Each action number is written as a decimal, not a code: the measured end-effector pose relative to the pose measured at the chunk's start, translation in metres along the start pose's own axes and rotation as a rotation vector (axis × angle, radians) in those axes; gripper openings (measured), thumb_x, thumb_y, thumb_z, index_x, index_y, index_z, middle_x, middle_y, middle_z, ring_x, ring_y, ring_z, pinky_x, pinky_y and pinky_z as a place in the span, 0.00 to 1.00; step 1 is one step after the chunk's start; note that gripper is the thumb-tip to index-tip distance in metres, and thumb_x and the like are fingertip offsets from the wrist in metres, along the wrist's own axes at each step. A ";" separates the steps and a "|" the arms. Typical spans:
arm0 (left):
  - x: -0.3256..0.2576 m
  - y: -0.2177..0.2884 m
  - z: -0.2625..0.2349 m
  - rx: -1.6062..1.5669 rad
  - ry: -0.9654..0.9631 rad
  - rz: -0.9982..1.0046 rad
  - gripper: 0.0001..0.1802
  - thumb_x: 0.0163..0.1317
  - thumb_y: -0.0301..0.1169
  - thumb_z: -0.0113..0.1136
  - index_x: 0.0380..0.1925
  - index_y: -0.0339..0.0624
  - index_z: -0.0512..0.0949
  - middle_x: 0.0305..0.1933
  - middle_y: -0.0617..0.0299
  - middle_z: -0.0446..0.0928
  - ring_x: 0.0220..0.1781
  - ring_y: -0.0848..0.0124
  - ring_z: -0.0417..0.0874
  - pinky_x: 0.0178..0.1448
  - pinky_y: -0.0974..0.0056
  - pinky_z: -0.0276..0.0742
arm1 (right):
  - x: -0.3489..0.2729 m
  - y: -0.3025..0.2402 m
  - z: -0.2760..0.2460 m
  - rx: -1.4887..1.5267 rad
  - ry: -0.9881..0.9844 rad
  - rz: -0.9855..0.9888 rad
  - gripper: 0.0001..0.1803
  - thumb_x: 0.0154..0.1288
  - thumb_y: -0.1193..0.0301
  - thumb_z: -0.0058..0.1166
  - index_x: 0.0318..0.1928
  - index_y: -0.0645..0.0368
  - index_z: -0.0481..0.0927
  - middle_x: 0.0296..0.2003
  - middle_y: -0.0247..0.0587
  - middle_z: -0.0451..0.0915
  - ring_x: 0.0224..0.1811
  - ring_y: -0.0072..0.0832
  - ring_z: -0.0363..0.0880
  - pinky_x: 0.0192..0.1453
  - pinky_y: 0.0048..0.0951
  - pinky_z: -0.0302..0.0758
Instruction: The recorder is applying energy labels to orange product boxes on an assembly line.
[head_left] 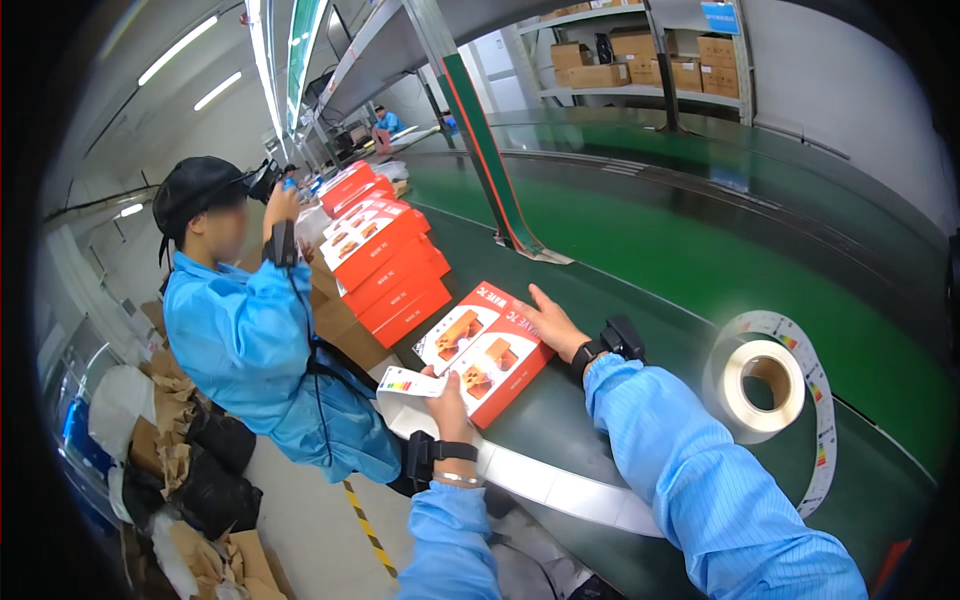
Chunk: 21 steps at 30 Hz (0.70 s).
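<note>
Two red-and-white printed boxes (498,362) lie side by side on the green bench in front of me. My left hand (450,408) is closed on a strip of labels (560,488) by the near left corner of the closer box. The free end of the strip curls up beyond my fingers, with a coloured label on it. My right hand (552,325) rests against the far right end of the closer box, thumb raised and fingers apart. From my left hand the strip runs under my right forearm toward the label roll (762,390), which stands on the right.
Stacked red boxes (395,265) stand farther along the bench. A co-worker in a blue smock (270,350) is at my left, one hand raised. A metal post (485,150) rises from the bench beside the green conveyor belt (640,230). Black bags (215,470) lie on the floor.
</note>
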<state>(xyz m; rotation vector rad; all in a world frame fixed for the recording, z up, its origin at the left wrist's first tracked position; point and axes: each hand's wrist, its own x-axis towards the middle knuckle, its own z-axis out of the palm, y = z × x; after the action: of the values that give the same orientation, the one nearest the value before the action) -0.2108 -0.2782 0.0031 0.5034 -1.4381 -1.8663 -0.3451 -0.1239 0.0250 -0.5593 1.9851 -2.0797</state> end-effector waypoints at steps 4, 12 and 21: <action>0.003 -0.008 0.003 -0.066 0.009 0.093 0.30 0.56 0.18 0.48 0.59 0.32 0.52 0.56 0.51 0.64 0.55 0.66 0.68 0.60 0.65 0.60 | 0.014 -0.002 -0.005 -0.144 -0.122 0.051 0.48 0.55 0.49 0.51 0.66 0.62 0.43 0.61 0.56 0.58 0.62 0.38 0.60 0.63 0.31 0.58; 0.004 -0.008 -0.001 -0.082 -0.037 0.029 0.33 0.57 0.19 0.49 0.62 0.32 0.50 0.60 0.51 0.61 0.57 0.67 0.66 0.60 0.65 0.60 | 0.006 -0.023 -0.012 -0.092 -0.361 0.156 0.40 0.53 0.64 0.56 0.65 0.55 0.52 0.55 0.47 0.68 0.54 0.29 0.69 0.57 0.27 0.65; -0.021 0.015 -0.010 -0.206 -0.235 -0.257 0.33 0.56 0.19 0.50 0.62 0.35 0.51 0.59 0.52 0.62 0.57 0.66 0.68 0.59 0.65 0.62 | -0.047 -0.009 -0.017 -0.154 -0.084 0.102 0.30 0.53 0.78 0.52 0.58 0.64 0.59 0.50 0.45 0.71 0.49 0.29 0.72 0.53 0.29 0.70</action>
<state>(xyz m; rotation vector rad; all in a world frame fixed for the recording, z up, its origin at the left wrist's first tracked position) -0.1854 -0.2713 0.0121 0.3919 -1.3562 -2.3150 -0.3084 -0.0891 0.0277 -0.5507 2.0912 -1.8258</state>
